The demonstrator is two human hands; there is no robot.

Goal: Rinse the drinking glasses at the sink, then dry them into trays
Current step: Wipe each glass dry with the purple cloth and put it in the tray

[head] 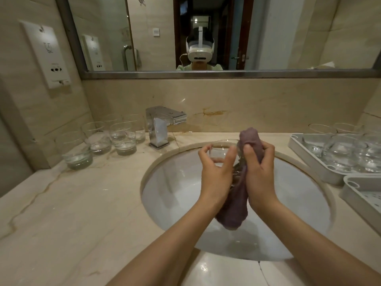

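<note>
Now my left hand (pixel 216 168) grips the wet, slippery, fragile glass (pixel 223 150) by its wall; my right hand (pixel 258 162) pinches the soft cloth (pixel 250 137) beside it.

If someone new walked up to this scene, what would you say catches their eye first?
First, the two hands over the white sink: the left hand grips a clear glass while the right hand holds a purple cloth against it. Next, a cluster of glasses stands on the counter left of the chrome tap. On the right, more glasses sit in a grey tray.
</note>
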